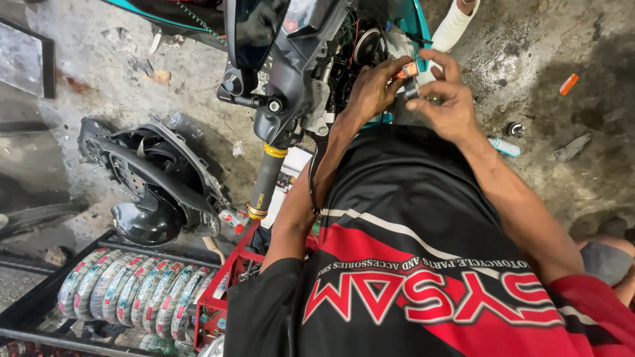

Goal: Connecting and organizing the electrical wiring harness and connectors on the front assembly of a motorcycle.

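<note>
Black and red jersey fabric [423, 264] fills the lower frame closest to the lens, and both forearms rise from it toward the stripped front of a motorcycle [311, 73]. Left hand [374, 89] curls closed, thumb and fingers pinching a small orange-tipped part [409, 69] against the bike's exposed wiring. Right hand [446, 96] is also closed, fingertips gripping a small dark cylindrical piece [411, 89] just below that orange tip; the two hands touch. What exactly these pieces are is hard to make out, since fingers cover most of them. Outward, a gold-collared fork tube [268, 178] slants down beside a detached black fairing [152, 185] on the concrete floor [569, 46], and wrapped tyres [132, 291] sit in a rack at lower left, partly cut off
</note>
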